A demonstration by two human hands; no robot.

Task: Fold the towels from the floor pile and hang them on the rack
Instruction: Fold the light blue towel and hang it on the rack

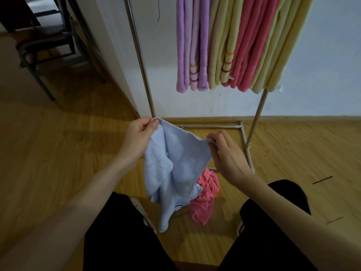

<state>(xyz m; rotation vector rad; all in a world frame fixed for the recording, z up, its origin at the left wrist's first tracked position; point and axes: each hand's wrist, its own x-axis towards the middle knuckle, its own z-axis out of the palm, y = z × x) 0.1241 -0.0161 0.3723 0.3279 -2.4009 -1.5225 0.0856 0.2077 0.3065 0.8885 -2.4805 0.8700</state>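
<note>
Fingers [151, 125] of left hand [136, 141] and right hand [226, 151] pinch blue towel [181, 163] top edge. Edge to be pulled taut, corners matched before folding; pink towel [205, 198] left on floor [58, 153].

no readable text, labels or numbers anywhere (towel tags too small to read)

Single head view, looking steeply down, close over hands, facing rack [143, 61].
</note>
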